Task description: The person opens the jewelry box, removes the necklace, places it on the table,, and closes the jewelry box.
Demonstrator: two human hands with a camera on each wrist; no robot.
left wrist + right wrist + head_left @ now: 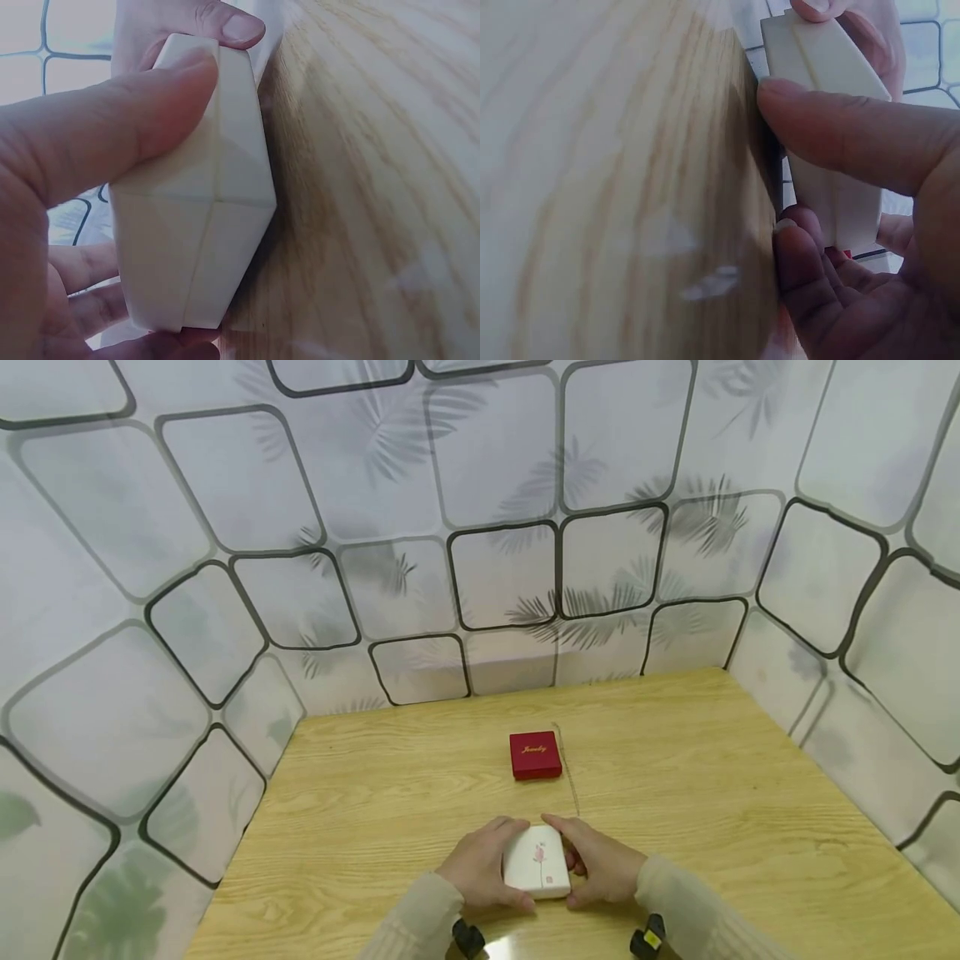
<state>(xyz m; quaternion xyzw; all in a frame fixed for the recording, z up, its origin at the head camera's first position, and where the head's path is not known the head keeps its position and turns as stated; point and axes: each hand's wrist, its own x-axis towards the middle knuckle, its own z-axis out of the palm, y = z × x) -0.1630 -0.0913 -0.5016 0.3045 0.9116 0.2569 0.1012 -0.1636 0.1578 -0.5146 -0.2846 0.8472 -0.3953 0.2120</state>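
A small white box (538, 867) with a pink flower printed on its lid stands between both hands near the front of the table. My left hand (486, 862) grips its left side, the thumb along the near face and the other fingers around the far end. From the other side my right hand (602, 862) holds it, thumb at the near corner and fingers beyond. In the left wrist view a thin seam runs around the box (191, 247), with lid and base together. The right wrist view shows the box (832, 187) close to the tabletop; whether it touches is unclear.
Behind the white box lies a dark red box (536, 756) with gold lettering. A thin chain (567, 764) stretches along its right side on the wooden table (360, 827). Patterned fabric walls (510, 577) enclose the table at the back and sides.
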